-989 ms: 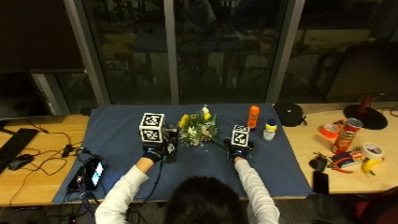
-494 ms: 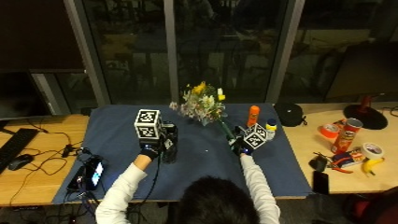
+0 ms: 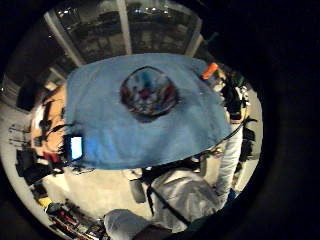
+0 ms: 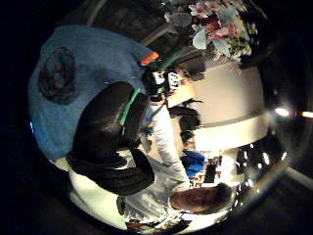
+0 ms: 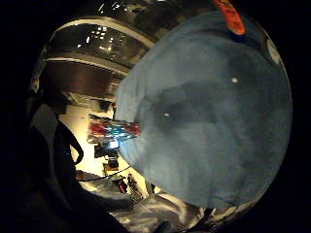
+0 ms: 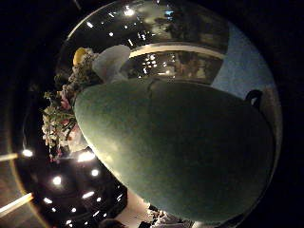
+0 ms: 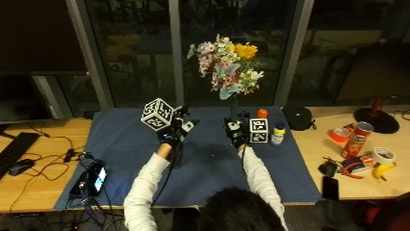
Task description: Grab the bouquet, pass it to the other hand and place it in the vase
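A matt blue cloth [image 7: 128, 144] covers the middle of the pale wooden table [image 7: 38, 168], the bouquet [image 7: 225, 67] shows soft matt petals and leaves on a dull green stem, the vase [image 3: 148, 92] looks glossy, and the chip can [image 7: 353, 139] has a shiny printed wrap.

Vase [image 3: 148, 92] mostly hidden behind left hand [image 7: 173, 131] and forearm in outside view. Bouquet [image 7: 225, 65] stem base hidden inside right hand [image 7: 237, 131]; fingers not separable there. Left hand fingers too small to tell whether straight or curled. Right thumb-side palm view mostly blocked by close green surface; blossoms only at its edge. Person's head cut off by lower edge.
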`<action>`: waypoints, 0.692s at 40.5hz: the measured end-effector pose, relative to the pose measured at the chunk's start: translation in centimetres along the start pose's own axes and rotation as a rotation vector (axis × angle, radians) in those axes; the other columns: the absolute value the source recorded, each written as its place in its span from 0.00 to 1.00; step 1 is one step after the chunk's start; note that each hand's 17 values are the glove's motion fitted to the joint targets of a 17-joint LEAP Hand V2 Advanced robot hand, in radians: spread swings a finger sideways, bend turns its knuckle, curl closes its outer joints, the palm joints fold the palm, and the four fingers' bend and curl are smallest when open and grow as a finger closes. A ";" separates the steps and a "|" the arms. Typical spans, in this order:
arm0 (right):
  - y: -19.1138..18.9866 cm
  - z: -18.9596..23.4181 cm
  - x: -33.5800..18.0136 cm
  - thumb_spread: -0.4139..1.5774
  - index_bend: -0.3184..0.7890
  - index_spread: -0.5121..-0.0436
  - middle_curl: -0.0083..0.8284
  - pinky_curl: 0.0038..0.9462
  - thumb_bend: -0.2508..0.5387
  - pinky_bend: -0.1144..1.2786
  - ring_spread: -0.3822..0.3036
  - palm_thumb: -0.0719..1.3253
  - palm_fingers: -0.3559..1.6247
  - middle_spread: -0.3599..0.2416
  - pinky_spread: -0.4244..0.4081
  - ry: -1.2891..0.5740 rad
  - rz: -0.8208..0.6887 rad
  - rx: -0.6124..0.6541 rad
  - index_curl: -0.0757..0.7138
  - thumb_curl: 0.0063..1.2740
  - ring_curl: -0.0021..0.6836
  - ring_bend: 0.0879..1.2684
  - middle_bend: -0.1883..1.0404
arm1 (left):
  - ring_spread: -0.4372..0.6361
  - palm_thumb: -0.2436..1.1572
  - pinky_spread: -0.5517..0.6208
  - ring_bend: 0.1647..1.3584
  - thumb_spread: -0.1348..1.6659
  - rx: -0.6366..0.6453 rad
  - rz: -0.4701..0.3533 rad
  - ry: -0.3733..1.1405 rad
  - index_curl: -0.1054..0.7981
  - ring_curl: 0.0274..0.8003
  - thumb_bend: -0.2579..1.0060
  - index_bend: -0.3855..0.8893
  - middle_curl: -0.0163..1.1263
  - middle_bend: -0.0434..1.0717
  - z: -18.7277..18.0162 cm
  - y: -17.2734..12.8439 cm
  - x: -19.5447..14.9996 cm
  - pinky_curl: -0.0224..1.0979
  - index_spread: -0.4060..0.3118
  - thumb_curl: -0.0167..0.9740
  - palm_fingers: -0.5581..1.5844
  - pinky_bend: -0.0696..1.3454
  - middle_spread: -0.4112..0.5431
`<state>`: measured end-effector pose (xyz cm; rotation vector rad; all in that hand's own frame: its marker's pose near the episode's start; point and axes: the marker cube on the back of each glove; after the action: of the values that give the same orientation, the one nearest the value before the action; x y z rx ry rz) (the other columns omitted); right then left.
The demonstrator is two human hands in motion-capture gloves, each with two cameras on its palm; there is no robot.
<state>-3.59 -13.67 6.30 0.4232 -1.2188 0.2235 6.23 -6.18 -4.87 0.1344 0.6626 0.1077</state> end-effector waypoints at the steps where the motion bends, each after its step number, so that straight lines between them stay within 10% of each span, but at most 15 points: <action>1: 0.3 0.4 -0.8 0.76 0.84 0.63 0.80 0.58 0.33 0.64 0.28 0.64 0.89 0.35 0.25 -0.040 -0.005 -0.016 0.83 0.24 0.90 0.79 0.86 | 0.58 0.37 0.53 0.30 0.73 0.003 0.004 0.065 0.43 0.37 0.19 0.38 0.32 0.19 0.4 -0.4 0.5 0.37 0.63 0.30 0.45 0.35 0.59; 8: 1.0 2.5 -2.5 0.74 0.84 0.66 0.80 0.59 0.40 0.65 0.29 0.75 0.88 0.36 0.25 -0.110 -0.015 0.007 0.86 0.29 0.90 0.81 0.88 | 0.59 0.41 0.65 0.28 0.71 0.074 -0.006 0.411 0.45 0.36 0.20 0.45 0.35 0.31 2.7 -1.9 3.0 0.32 0.66 0.32 0.46 0.22 0.52; 28: 3.6 9.1 -2.7 0.62 0.80 0.65 0.79 0.60 0.30 0.66 0.29 0.76 0.87 0.37 0.26 -0.014 -0.022 0.079 0.89 0.43 0.88 0.83 0.90 | 0.61 0.48 0.72 0.26 0.65 0.148 -0.009 0.497 0.49 0.36 0.18 0.41 0.36 0.24 9.5 -5.0 7.7 0.31 0.70 0.36 0.46 0.19 0.54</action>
<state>-13.74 -14.21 7.02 0.5067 -1.2209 0.2510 18.40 -10.83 -2.91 0.2511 1.1676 0.0837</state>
